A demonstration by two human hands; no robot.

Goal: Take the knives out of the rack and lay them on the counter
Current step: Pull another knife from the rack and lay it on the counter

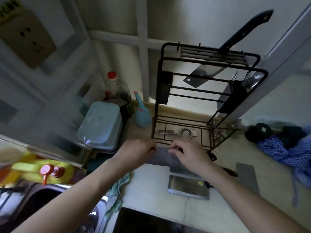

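A black wire knife rack (pixel 208 59) stands on the counter (pixel 151 182) against the wall. One cleaver (pixel 202 75) still sits in its top slot, its black handle sticking up to the right. In front of the rack's base both my hands hold a grey cleaver (pixel 162 157) flat and low over the counter. My left hand (pixel 139 150) grips the blade's left end and my right hand (pixel 186 153) pinches its top edge. Two more cleavers (pixel 188 189) (pixel 245 177) lie on the counter to the right, and another blade shows partly under my right wrist.
Forks (pixel 235 76) stand in the rack's side holder and a small strainer (pixel 185 132) lies at its base. A teal box (pixel 101 125), a red-capped bottle (pixel 116 88) and a spray bottle (pixel 143 113) stand left. Blue checked cloth (pixel 282 150) lies right, the sink (pixel 33 204) lower left.
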